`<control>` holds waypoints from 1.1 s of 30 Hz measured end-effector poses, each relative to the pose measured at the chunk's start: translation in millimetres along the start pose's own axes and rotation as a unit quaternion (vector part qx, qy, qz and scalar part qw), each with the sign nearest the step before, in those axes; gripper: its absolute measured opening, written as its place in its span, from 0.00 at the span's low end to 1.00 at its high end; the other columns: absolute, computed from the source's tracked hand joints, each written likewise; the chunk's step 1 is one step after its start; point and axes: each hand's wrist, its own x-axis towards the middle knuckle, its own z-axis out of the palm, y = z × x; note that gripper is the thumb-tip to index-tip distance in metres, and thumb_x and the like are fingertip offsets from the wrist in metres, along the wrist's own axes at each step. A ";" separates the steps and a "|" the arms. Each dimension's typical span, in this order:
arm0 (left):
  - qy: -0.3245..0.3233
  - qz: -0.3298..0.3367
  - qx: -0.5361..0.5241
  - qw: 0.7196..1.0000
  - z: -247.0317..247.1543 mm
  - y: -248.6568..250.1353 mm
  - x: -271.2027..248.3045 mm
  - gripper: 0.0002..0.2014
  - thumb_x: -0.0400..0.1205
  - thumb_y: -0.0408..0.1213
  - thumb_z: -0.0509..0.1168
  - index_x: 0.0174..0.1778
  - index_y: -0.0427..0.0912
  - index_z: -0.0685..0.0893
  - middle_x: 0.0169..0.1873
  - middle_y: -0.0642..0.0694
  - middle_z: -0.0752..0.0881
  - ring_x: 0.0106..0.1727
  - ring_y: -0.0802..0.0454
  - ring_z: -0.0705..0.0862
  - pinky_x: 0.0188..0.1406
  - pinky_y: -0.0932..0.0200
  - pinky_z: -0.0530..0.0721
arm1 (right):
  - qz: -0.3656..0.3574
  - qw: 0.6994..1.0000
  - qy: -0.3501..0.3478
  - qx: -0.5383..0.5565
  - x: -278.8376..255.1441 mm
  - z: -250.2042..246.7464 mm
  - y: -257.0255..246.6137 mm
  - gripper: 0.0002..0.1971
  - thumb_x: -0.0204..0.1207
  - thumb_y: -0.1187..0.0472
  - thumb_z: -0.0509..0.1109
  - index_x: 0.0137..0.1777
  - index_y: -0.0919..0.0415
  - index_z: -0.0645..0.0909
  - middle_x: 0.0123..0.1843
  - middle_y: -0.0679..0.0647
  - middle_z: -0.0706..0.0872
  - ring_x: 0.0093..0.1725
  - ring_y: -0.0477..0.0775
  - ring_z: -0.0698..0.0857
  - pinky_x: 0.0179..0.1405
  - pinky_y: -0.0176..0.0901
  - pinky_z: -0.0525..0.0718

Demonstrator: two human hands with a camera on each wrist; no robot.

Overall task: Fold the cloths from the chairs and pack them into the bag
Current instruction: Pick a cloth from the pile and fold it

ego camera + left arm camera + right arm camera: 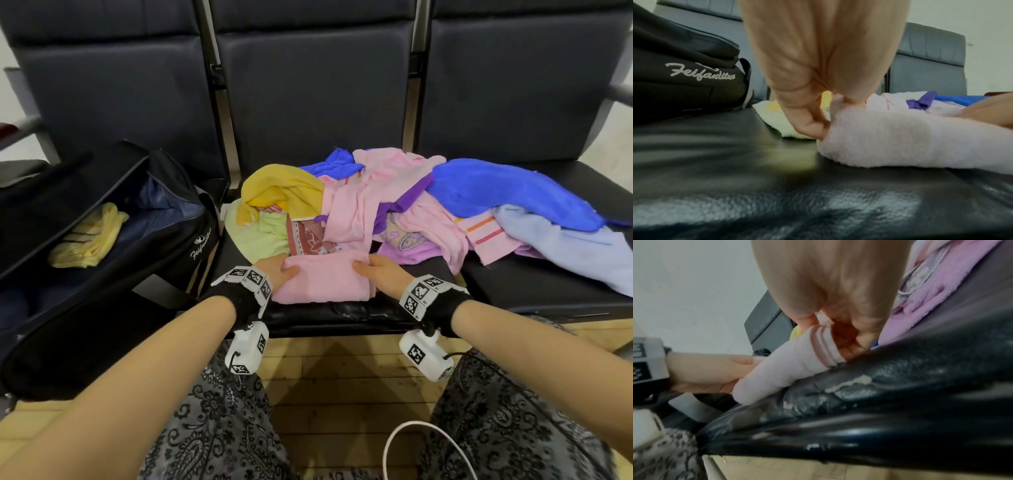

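A folded pink cloth [322, 281] [890, 141] [789, 369] lies at the front of the middle chair seat [342, 313]. My left hand [278, 270] [824, 116] pinches its left end, thumb on top and fingers curled underneath. My right hand [376, 270] [840, 339] grips its right end, where the striped hem shows. An open black bag [102, 246] [684, 78] stands on the left seat. A folded yellow cloth [89, 236] lies inside it.
A loose pile of cloths [394, 212] in pink, blue, purple, yellow and green covers the back of the middle seat and spills onto the right seat [548, 294]. A white cable [411, 442] loops on the wooden floor between my knees.
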 end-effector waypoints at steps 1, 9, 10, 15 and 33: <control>-0.006 -0.010 0.006 1.000 0.1 0.8 1.4 0.28 0.88 0.49 0.51 0.81 0.38 0.60 0.77 0.37 0.68 0.76 0.40 0.69 0.71 0.56 0.65 | 0.006 0.999 0.007 -0.032 4.3 0.8 2.6 0.14 0.84 0.62 0.61 0.61 0.72 0.79 0.60 0.60 0.84 0.60 0.57 0.82 0.69 0.51 0.76; 0.007 -0.020 0.042 0.999 0.3 7.2 7.0 0.23 0.89 0.48 0.48 0.76 0.41 0.68 0.70 0.38 0.77 0.70 0.40 0.75 0.65 0.54 0.71 | 0.031 0.969 0.057 -0.239 15.6 8.9 15.1 0.12 0.84 0.54 0.60 0.46 0.63 0.70 0.53 0.68 0.80 0.55 0.62 0.80 0.53 0.48 0.74; 0.014 -0.017 0.044 0.999 0.2 4.9 7.7 0.23 0.88 0.50 0.50 0.75 0.43 0.71 0.68 0.39 0.79 0.68 0.40 0.77 0.64 0.52 0.73 | 0.032 0.964 0.066 -0.255 16.2 9.9 13.1 0.12 0.83 0.55 0.61 0.51 0.67 0.71 0.56 0.70 0.81 0.58 0.65 0.81 0.54 0.49 0.75; -0.014 -0.025 0.065 0.997 0.9 8.8 19.9 0.23 0.88 0.50 0.49 0.76 0.43 0.69 0.69 0.39 0.78 0.69 0.40 0.76 0.66 0.52 0.72 | -0.148 0.875 0.144 -0.438 16.0 13.5 -11.5 0.25 0.69 0.72 0.64 0.69 0.65 0.72 0.63 0.63 0.76 0.62 0.66 0.73 0.63 0.57 0.75; 0.061 0.043 -0.047 0.996 -3.5 5.9 18.5 0.18 0.87 0.45 0.54 0.58 0.32 0.77 0.52 0.34 0.82 0.54 0.39 0.80 0.46 0.58 0.68 | -0.127 0.921 -0.095 -0.356 11.2 15.9 13.2 0.24 0.88 0.54 0.52 0.82 0.59 0.61 0.83 0.54 0.63 0.81 0.51 0.62 0.77 0.34 0.52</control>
